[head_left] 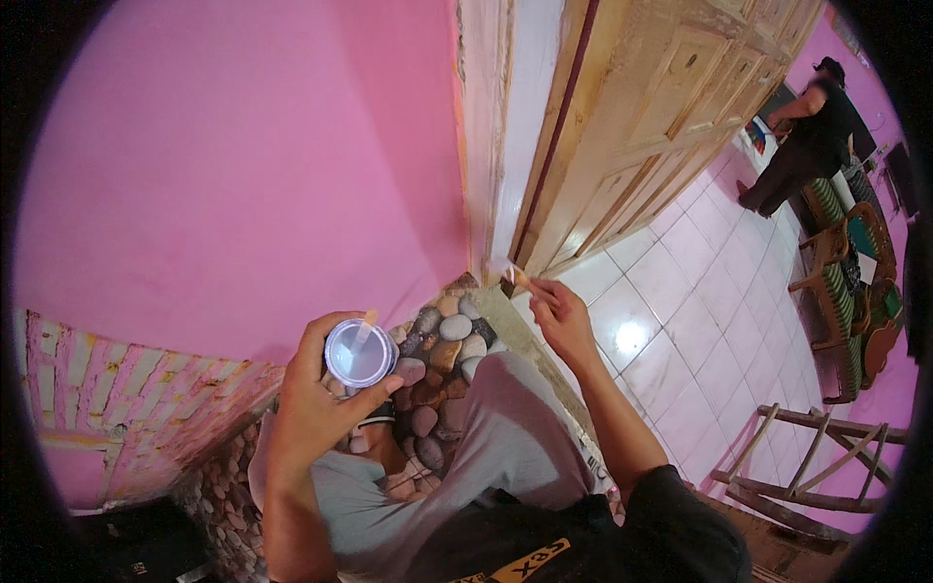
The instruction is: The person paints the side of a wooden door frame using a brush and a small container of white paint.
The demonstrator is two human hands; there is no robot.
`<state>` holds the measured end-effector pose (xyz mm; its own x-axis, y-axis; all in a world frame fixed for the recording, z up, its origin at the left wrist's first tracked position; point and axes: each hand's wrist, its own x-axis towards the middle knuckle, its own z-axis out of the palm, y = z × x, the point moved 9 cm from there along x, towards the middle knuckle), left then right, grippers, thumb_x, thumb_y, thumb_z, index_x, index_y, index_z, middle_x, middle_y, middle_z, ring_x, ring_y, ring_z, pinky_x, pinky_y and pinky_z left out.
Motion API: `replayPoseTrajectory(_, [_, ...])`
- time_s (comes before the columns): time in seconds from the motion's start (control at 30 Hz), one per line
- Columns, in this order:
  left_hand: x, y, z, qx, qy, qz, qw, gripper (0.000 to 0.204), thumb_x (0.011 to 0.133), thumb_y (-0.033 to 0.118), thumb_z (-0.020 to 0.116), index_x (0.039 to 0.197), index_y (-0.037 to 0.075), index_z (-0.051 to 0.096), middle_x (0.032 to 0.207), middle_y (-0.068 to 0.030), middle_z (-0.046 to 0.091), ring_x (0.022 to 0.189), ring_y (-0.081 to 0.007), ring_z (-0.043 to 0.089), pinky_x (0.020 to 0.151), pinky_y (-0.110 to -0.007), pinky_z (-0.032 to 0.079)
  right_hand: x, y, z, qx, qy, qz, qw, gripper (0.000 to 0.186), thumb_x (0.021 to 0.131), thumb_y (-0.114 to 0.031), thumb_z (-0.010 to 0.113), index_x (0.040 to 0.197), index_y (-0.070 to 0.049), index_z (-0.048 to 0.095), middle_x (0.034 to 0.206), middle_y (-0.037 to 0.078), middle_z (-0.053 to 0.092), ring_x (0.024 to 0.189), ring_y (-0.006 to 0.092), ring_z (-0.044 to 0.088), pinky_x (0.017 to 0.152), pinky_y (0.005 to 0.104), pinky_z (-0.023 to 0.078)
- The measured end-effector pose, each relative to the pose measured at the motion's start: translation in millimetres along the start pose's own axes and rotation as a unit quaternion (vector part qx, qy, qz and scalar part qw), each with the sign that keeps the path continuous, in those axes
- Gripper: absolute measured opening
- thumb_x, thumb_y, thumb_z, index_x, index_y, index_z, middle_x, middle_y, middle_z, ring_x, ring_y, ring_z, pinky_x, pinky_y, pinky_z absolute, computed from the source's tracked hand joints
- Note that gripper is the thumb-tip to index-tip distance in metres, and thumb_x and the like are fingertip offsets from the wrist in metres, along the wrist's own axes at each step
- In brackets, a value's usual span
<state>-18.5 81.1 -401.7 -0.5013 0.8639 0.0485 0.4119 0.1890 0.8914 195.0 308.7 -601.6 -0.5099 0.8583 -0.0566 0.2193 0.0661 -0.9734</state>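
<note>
your left hand [316,400] cups the can [360,354], probably light but easily spilled, best held round its sides; your right hand [564,319] grips the brush [521,280] by its handle.

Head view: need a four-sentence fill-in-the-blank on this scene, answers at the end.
1. The person's ____ hand holds the cup, and the other hand holds the brush.
2. The large smooth wall left of the door is coloured ____.
3. The floor to the right of the stones is laid with pale square ____.
4. A second person stands toward the picture's upper ____ corner.

Missing words: left; pink; tiles; right.
</note>
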Motion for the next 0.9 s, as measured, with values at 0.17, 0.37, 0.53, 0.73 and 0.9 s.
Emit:
replayPoseTrajectory(0.17, [11,-12,8,-0.011,-0.014,0.011,1.0,0.062,0.076,0.017,0.089,0.127,0.005,0.055,0.113,-0.0081,0.067,0.108,-0.0176,0.063,0.095,-0.034,0.05,-42,-62,-29,0.097,-0.047,0.035,0.994,0.035,0.1,-0.016,0.059,0.13,0.004,0.059,0.097,0.008,0.069,0.077,0.0107,0.059,0.071,0.026,0.049])
replayPoseTrajectory(0.37, [25,-28,28,0.011,-0.059,-0.022,0.998,0.069,0.077,0.019,0.089,0.132,0.007,0.051,0.12,-0.0071,0.063,0.116,-0.0179,0.059,0.101,-0.034,0.046,-71,-171,-59,0.213,0.023,-0.084,0.973,0.016,0.098,-0.007,0.064,0.11,0.004,0.062,0.092,0.017,0.072,0.072,0.0182,0.069,0.059,0.0273,0.053])
replayPoseTrajectory(0.53, [36,-27,44,0.035,-0.033,0.042,0.998,0.066,0.076,0.026,0.089,0.13,0.008,0.055,0.112,-0.0113,0.068,0.106,-0.0222,0.066,0.094,-0.038,0.051,-79,-206,-56,0.225,0.036,-0.113,0.967,0.021,0.097,-0.01,0.068,0.11,0.005,0.061,0.084,0.017,0.072,0.066,0.0202,0.069,0.058,0.0297,0.054])
replayPoseTrajectory(0.73, [42,-19,62,-0.037,-0.07,0.049,0.996,0.064,0.077,0.023,0.088,0.13,0.007,0.056,0.114,-0.0113,0.068,0.109,-0.0221,0.065,0.096,-0.036,0.05,-80,-241,-33,0.115,0.032,-0.155,0.981,0.018,0.099,-0.009,0.063,0.11,0.004,0.063,0.086,0.011,0.07,0.068,0.0158,0.067,0.059,0.0264,0.052])
replayPoseTrajectory(0.9, [42,-16,63,-0.053,-0.097,0.064,0.992,0.065,0.079,0.015,0.087,0.133,0.009,0.053,0.118,-0.0076,0.067,0.113,-0.0186,0.062,0.099,-0.036,0.049,-73,-260,-12,0.029,-0.011,-0.239,0.971,0.013,0.098,-0.008,0.063,0.105,0.003,0.066,0.085,0.008,0.069,0.067,0.011,0.065,0.058,0.024,0.05])
